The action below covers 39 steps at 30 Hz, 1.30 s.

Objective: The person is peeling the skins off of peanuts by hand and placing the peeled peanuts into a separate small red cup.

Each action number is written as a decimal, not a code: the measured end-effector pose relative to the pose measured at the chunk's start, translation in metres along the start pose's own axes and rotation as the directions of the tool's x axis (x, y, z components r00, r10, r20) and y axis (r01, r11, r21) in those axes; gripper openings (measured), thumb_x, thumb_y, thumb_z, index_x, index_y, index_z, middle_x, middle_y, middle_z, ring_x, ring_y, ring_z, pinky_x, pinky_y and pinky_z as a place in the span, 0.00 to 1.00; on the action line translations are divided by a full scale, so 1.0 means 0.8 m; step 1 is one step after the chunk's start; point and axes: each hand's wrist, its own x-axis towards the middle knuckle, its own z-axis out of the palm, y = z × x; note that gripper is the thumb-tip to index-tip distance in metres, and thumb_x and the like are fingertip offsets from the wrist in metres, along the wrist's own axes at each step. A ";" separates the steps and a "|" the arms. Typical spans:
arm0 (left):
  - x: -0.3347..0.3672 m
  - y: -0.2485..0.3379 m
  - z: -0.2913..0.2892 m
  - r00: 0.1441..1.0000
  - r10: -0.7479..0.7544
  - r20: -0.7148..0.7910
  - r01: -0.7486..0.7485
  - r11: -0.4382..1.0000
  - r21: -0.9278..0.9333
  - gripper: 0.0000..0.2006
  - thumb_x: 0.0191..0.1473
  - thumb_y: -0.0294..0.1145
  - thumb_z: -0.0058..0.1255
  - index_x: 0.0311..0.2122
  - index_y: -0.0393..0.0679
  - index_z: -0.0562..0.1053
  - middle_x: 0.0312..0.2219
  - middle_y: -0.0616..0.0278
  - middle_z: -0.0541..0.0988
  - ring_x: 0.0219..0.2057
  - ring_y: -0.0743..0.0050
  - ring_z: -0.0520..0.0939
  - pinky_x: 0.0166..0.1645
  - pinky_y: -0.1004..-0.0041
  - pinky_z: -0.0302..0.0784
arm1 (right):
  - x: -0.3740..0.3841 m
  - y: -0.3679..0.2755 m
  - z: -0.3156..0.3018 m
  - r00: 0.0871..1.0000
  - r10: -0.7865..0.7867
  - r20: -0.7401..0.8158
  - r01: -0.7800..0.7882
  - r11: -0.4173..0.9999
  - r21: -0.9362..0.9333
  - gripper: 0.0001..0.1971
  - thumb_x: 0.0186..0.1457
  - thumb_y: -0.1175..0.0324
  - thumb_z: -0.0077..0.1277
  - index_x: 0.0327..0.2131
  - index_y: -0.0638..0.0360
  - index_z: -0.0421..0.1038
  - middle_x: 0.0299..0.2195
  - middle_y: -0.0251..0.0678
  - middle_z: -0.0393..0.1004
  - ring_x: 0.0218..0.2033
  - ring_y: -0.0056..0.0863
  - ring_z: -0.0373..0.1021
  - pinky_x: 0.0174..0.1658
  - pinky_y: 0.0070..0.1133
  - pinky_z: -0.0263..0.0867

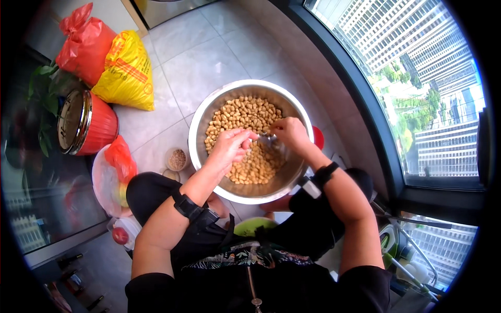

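A wide steel basin [195, 141] stands on the floor before me, with many unshelled peanuts [245, 113] spread over its bottom. Over the middle of the basin is my left hand [233, 148], its fingers curled and thumb pressed to the forefinger; whatever is in that pinch is too small to name. To its right, above the basin's right side, my right hand [293, 134] has its fingertips drawn together close to the peanuts, and what they hold is hidden. A gap separates the two hands. Bare shiny metal shows between and below them.
Left of the basin sits a small cup of reddish kernels [177, 159]. Farther left are a red bucket [99, 125], a yellow bag [128, 73], a red bag [86, 47] and a pale plastic bag [107, 182]. A green bowl [254, 226] lies between my legs; a window wall [360, 104] runs along the right.
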 end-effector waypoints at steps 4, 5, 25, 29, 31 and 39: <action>0.003 -0.001 0.007 0.999 -0.002 -0.034 0.003 1.000 0.027 0.14 0.59 0.38 0.44 0.34 0.36 0.72 0.18 0.73 0.65 0.13 0.92 0.57 0.15 0.88 0.47 | -0.004 -0.031 -0.028 0.975 0.100 0.198 -0.217 0.623 0.751 0.08 0.50 0.71 0.56 0.34 0.65 0.77 0.27 0.31 0.77 0.29 0.15 0.69 0.34 0.16 0.65; 0.002 -0.001 0.007 1.000 0.004 -0.020 -0.003 1.000 0.012 0.14 0.59 0.39 0.44 0.33 0.37 0.72 0.18 0.73 0.65 0.13 0.92 0.56 0.15 0.88 0.47 | -0.009 -0.050 -0.033 0.961 0.107 0.254 -0.269 0.565 0.780 0.08 0.51 0.71 0.56 0.35 0.66 0.76 0.28 0.29 0.77 0.30 0.15 0.69 0.35 0.15 0.65; 0.002 0.008 -0.002 0.971 -0.134 0.196 0.181 0.952 -0.248 0.13 0.58 0.40 0.46 0.30 0.40 0.69 0.19 0.70 0.65 0.14 0.91 0.59 0.14 0.89 0.49 | -0.025 -0.078 -0.023 0.988 -0.134 0.073 0.037 0.676 0.736 0.09 0.55 0.69 0.52 0.26 0.64 0.69 0.20 0.27 0.71 0.24 0.11 0.63 0.27 0.13 0.60; -0.001 0.006 0.001 0.973 -0.072 0.220 0.135 0.948 -0.288 0.13 0.59 0.39 0.45 0.30 0.39 0.69 0.18 0.71 0.64 0.14 0.91 0.59 0.14 0.89 0.50 | -0.028 -0.085 -0.020 0.991 -0.123 0.042 0.020 0.459 0.888 0.08 0.56 0.68 0.51 0.28 0.62 0.71 0.22 0.28 0.73 0.22 0.11 0.63 0.24 0.12 0.57; -0.001 0.003 0.002 0.974 -0.053 0.219 0.117 0.949 -0.292 0.13 0.59 0.39 0.45 0.30 0.38 0.69 0.18 0.71 0.64 0.14 0.91 0.59 0.14 0.89 0.50 | -0.030 -0.087 -0.019 0.991 -0.063 0.114 -0.083 0.370 0.925 0.07 0.56 0.67 0.51 0.28 0.61 0.71 0.23 0.28 0.73 0.20 0.10 0.62 0.22 0.11 0.55; -0.002 0.004 0.012 0.981 0.003 0.194 0.053 0.957 -0.285 0.11 0.59 0.36 0.45 0.32 0.38 0.70 0.20 0.71 0.65 0.16 0.91 0.60 0.15 0.90 0.51 | -0.025 -0.076 -0.012 0.938 -0.052 0.342 -0.345 -0.201 0.917 0.06 0.58 0.67 0.48 0.30 0.58 0.70 0.17 0.23 0.64 0.13 0.10 0.47 0.17 0.10 0.44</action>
